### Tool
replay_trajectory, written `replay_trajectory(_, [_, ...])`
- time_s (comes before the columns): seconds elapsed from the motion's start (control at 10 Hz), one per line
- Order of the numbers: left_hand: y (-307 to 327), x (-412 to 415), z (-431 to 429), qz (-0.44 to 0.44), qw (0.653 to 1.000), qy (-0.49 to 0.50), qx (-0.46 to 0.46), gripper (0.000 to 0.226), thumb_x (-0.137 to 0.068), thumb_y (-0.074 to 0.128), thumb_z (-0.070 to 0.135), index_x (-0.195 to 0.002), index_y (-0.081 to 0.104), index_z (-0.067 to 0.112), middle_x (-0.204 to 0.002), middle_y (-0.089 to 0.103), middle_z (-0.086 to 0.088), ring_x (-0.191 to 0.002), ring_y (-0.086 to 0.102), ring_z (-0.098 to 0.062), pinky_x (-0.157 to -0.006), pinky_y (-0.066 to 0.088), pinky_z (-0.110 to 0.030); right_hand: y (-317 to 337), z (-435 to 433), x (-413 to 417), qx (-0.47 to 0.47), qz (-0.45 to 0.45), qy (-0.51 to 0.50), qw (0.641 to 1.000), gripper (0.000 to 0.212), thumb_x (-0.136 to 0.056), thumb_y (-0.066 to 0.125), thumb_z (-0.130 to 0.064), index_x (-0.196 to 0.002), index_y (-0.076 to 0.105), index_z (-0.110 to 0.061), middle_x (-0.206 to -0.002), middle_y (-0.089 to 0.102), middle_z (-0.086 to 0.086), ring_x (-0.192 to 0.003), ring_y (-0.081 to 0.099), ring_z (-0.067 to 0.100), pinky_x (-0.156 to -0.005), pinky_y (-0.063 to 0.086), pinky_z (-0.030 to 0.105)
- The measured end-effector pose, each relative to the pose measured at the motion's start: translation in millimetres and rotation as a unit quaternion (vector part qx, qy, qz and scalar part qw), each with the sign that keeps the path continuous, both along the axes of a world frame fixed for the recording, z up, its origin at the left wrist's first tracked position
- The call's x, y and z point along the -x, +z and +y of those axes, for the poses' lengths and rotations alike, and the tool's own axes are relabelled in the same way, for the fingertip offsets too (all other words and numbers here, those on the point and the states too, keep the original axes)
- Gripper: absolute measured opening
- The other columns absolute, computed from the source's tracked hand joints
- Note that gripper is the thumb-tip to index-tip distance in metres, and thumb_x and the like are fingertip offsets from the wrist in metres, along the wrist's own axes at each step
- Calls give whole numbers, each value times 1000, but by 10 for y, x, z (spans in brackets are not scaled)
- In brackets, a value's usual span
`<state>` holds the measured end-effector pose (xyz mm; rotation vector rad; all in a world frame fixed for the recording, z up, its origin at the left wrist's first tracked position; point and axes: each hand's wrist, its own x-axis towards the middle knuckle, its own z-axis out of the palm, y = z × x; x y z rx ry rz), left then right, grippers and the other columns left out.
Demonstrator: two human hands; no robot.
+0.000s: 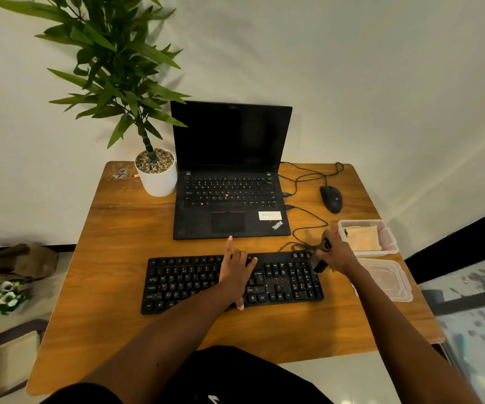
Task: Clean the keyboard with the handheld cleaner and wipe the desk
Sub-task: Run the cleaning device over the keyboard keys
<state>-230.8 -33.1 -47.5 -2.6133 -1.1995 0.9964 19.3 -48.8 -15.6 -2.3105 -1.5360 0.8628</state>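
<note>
Our right hand (337, 253) is closed round the dark handheld cleaner (321, 258), its lower end angled down at the right end of the keyboard (194, 282), so the uncleaned keys run leftward from it along the board's left-right long axis; our left hand (237, 274) lies flat and spread on the middle keys, gripping nothing, steadying the board. The cleaner's nozzle is mostly hidden by fingers, and the cloth in the tub (392, 239) just beyond the right hand is blurry

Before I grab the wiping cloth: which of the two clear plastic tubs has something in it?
The farther tub, nearest the mouse, holds a beige cloth. The nearer tub looks empty.
</note>
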Motion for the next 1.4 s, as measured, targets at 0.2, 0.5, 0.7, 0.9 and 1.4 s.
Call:
replay_trajectory(0.2, [-1,4,3,-1,1000,-1,1,126,-62,65,74,-151,-4,18,-148,22,-19,-141,17,-38,-101,-20,-66,40,58,-68,-38,3,-43,998,20,-87,57,-11,-95,39,-12,-86,56,18,-67,60,33,-33,42,18])
replay_trajectory(0.5, [24,2,-11,3,1000,1,0,126,-62,65,74,-151,-4,18,-148,23,-18,-140,18,-37,-98,-23,-65,82,37,-89,46,9,-26,999,22,-88,58,-11,-97,39,-8,-84,52,16,-50,49,22,-29,39,18])
replay_trajectory(0.7, [25,-1,-5,1,1000,-2,1,125,-62,65,73,-151,-4,18,-148,23,-18,-141,18,-37,-100,-22,-65,0,-22,-58,-8,5,-45,999,21,-88,56,-10,-97,38,-11,-88,55,17,-58,53,26,-32,42,20])
replay_trajectory(0.9, [10,-4,-1,1,1000,-3,-2,125,-62,65,74,-151,-4,18,-148,22,-18,-141,17,-38,-102,-20,-66,85,28,-91,34,1,-31,999,21,-88,58,-13,-96,39,-11,-87,55,18,-51,51,23,-30,40,18])
replay_trajectory(1.4, [9,2,-1,9,1000,-8,-4,126,-62,62,76,-151,-6,17,-149,22,-18,-141,17,-38,-104,-17,-66,-67,-94,114,-81,-25,-57,995,20,-86,59,-11,-92,40,-13,-87,54,12,-78,56,30,-66,51,41])
